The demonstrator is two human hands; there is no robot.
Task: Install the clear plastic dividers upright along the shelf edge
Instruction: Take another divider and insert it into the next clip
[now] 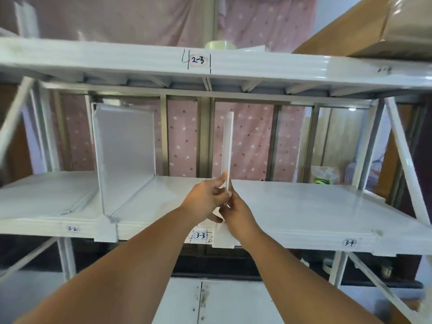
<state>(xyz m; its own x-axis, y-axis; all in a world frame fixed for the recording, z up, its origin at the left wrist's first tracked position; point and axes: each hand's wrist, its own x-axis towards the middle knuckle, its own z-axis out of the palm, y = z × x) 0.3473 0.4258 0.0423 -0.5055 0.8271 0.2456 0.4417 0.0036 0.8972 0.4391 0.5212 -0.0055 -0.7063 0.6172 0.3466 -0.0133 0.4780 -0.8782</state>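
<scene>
A clear plastic divider (228,146) stands upright, seen edge-on, over the middle of the white shelf (292,206), right of the label 3-3. My left hand (205,198) pinches its lower front edge from the left. My right hand (238,215) grips it from the right, just below; its white foot (222,237) hangs over the shelf's front lip. A second divider (125,148) stands upright further left on the same shelf, clipped over the front edge near label 3-2.
An upper shelf (140,59) marked 2-3 runs overhead with a roll of tape (219,45) on it. A cardboard box (385,26) sits at the top right. Slanted white braces (406,164) flank the shelf. A pink patterned curtain hangs behind.
</scene>
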